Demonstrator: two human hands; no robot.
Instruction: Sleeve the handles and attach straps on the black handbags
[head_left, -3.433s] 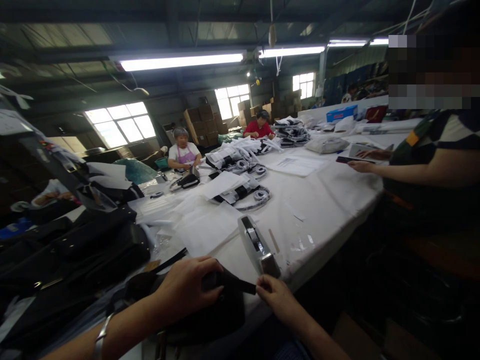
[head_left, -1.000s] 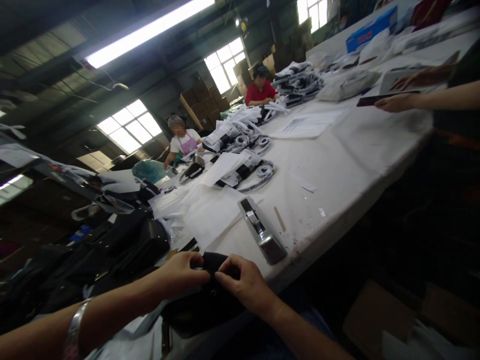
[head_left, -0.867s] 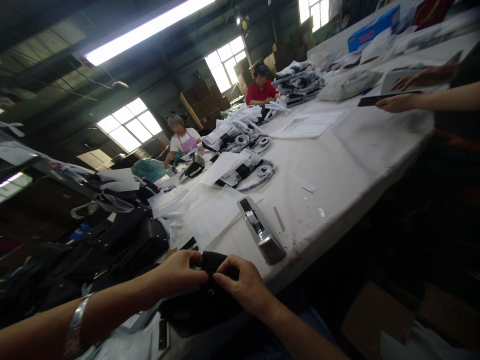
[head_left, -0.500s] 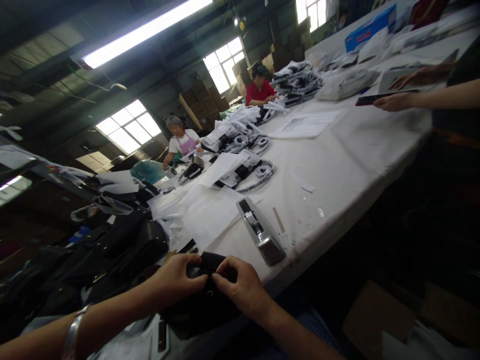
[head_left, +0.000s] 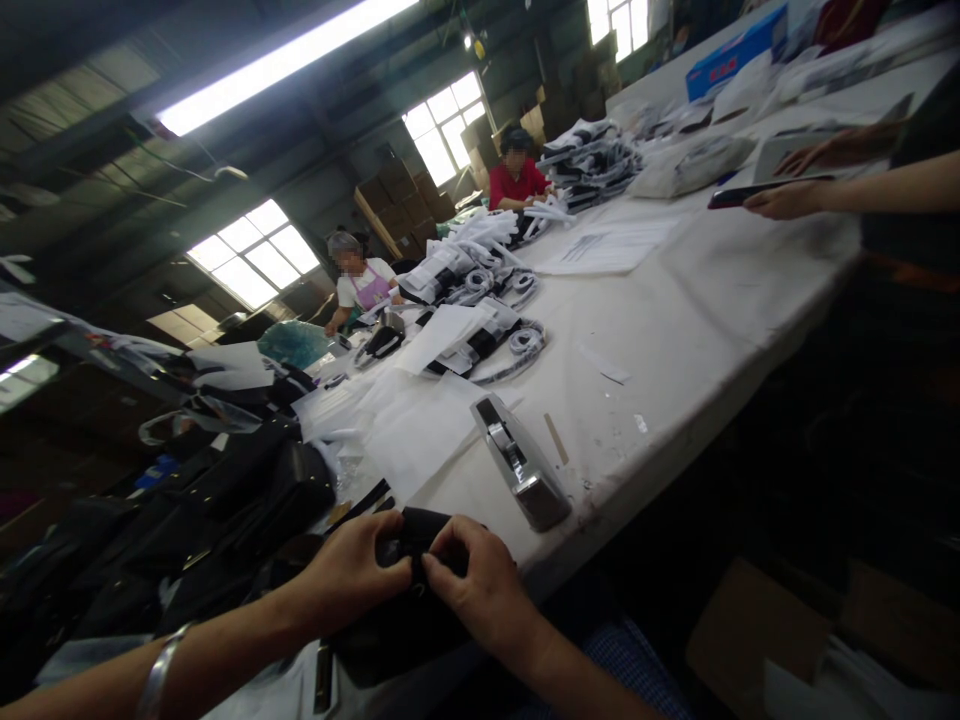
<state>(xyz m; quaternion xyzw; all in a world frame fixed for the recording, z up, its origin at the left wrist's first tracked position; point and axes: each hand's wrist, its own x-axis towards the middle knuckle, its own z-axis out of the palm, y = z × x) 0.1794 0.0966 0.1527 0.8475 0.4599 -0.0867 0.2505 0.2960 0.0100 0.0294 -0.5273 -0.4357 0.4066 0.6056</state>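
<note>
"In the head view, take the tape dispenser as your mark. Where's the thing being handled?"

"The black bag is on the near side of the dispenser and to its left, at the edge of the worktop. Its lower part is too dark to make out."

"And the hands?"

"Both are on its top. The left hand, with a shiny bracelet at the wrist, has its fingers curled round the upper edge, gripping it. The right hand pinches the bag between thumb and fingers, just beside the left thumb. A small metal fitting shows below them."

"What's around the dispenser?"

"A narrow strip lies just right of it. White sheets spread to its left, and beyond those sheets is a heap of dark bags. Behind it are wrapped bundles with coiled straps."

"Anyone else?"

"Far beyond it, a person in a red top and one in a lilac apron. Well to its right, another person's hand holds a phone."
</note>
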